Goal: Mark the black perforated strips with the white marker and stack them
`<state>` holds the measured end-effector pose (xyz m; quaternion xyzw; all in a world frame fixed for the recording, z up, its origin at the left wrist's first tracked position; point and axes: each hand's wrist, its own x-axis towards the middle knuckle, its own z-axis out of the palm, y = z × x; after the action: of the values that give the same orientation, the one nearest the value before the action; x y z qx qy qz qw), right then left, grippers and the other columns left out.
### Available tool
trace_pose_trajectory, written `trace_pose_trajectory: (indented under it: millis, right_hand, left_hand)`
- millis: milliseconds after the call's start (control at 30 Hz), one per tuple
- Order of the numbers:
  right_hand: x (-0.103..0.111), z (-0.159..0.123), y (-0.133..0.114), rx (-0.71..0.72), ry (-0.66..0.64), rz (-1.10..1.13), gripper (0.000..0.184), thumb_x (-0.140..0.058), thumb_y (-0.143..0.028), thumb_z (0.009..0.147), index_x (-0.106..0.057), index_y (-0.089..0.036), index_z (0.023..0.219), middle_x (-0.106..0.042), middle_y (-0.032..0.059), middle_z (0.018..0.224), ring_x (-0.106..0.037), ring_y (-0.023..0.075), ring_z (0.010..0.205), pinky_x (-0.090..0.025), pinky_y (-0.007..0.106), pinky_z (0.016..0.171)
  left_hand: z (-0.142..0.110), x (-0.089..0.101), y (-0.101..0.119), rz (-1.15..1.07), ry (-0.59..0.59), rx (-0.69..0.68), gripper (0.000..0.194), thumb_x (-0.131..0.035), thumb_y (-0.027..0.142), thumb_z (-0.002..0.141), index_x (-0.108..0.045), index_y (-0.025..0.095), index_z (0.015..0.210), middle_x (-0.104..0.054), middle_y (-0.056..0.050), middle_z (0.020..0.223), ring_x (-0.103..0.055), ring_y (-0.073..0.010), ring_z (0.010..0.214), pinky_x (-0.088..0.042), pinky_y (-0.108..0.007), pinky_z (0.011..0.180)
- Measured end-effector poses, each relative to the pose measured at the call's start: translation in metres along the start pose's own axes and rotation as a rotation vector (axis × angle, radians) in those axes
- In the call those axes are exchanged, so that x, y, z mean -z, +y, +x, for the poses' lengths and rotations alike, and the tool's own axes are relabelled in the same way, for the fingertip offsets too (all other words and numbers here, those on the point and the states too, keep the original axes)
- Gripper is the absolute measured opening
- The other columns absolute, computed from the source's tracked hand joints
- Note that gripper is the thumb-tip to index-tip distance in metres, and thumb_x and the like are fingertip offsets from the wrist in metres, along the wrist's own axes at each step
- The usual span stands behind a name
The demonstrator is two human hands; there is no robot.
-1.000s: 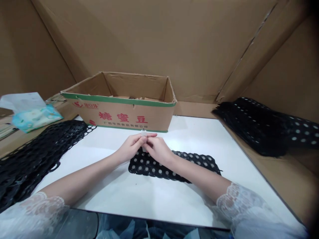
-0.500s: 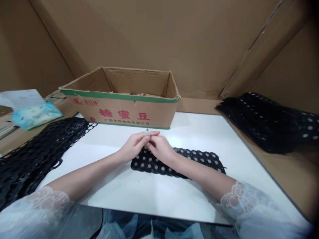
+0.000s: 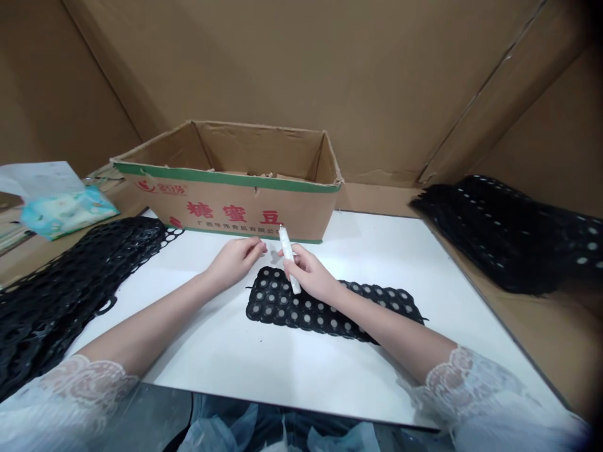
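Observation:
A slim white pen-like tool with a small pointed metallic tip is gripped in my right hand, its tip slanting up and away. Under that hand and forearm lies a black lacy strip with rows of round pale spots; a short thread end sticks out at each side. My left hand rests on the white board, just left of the strip and apart from it. Its fingers are curled in toward the thumb; whether they pinch anything is hidden.
Behind my hands stands an open cardboard box with a green rim and red lettering. A pile of black openwork strips lies on the left, below a tissue pack. More spotted black strips are heaped at right. Cardboard walls enclose the back.
My hands were together around the white tool; now they are apart. The left hand has moved left, and the right alone keeps the tool, now more fully visible.

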<state>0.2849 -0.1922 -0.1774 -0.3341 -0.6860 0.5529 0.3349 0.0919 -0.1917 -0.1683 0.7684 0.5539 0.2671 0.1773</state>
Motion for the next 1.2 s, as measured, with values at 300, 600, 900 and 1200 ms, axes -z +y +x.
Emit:
trace_pose_trajectory:
  millis: [300,600,900,1200]
  right_hand:
    - [0.0,0.003,0.003,-0.073,0.03,0.127,0.016,-0.037,-0.031,0.084,-0.045,-0.018,0.084,-0.041,-0.0065,0.056,-0.037,0.0046,0.041,-0.033,0.017,0.039]
    - [0.001,0.0,0.002,-0.064,0.043,-0.006,0.023,-0.038,-0.034,0.083,-0.052,-0.016,0.077,-0.049,-0.0049,0.046,-0.044,0.0067,0.044,-0.036,0.02,0.05]
    - [0.003,0.001,0.004,-0.006,0.069,-0.247,0.034,-0.04,-0.037,0.082,-0.059,-0.016,0.064,-0.056,0.0015,0.072,-0.05,0.0108,0.067,-0.039,0.025,0.067]
    - [0.01,0.003,-0.001,-0.032,-0.115,-0.325,0.029,-0.045,-0.025,0.077,-0.06,-0.015,0.054,-0.062,0.0024,0.082,-0.053,0.0119,0.072,-0.039,0.025,0.07]
  left_hand:
    - [0.0,0.013,-0.003,0.181,-0.405,-0.111,0.032,-0.053,0.048,0.072,-0.053,0.019,0.084,-0.056,-0.002,0.08,-0.051,-0.0167,0.073,-0.037,-0.024,0.062]
    - [-0.012,-0.002,-0.002,0.12,-0.329,0.025,0.022,-0.051,0.037,0.073,-0.048,0.018,0.083,-0.053,-0.005,0.085,-0.049,-0.0212,0.083,-0.039,-0.031,0.07]
    - [-0.017,-0.003,0.007,0.078,-0.312,0.006,0.018,-0.048,0.027,0.073,-0.046,0.018,0.088,-0.051,-0.006,0.092,-0.045,-0.0218,0.091,-0.037,-0.034,0.079]
    - [-0.01,0.004,0.01,-0.037,-0.39,0.081,0.018,-0.046,0.034,0.075,-0.047,0.017,0.068,-0.039,0.002,0.06,-0.039,-0.0118,0.057,-0.031,-0.024,0.053]
